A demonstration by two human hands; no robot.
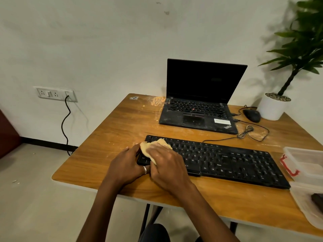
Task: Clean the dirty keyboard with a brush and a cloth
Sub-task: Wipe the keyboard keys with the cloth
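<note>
Plainly the cloth stage of the job is in hand. The keyboard (227,161) lies across the lower middle of the frame on the wooden table (122,123), running from the centre out towards the right edge. At its left end the right hand (166,165) bears down on a bunched yellowish cloth (154,145), fingers close together and bent over the wad, so the cloth sits on the upper-left keys. The left hand (127,165), just left of it, clasps the keyboard's left corner, thumb along the far side and ringed finger at the near edge, bracing it against sliding.

No brush shows; a dark object in the clear plastic container (307,165) at the lower right edge is too cut off to name. The keys to the right of the hands look mostly dark, though the view is too coarse to judge them free of dust.

The next move, as I read it, calls for drawing the cloth rightwards along the rows with steady pressure while the left hand holds the board firm. Pale dust (158,101) lies on the table beside the open laptop (197,109) in the upper middle.
</note>
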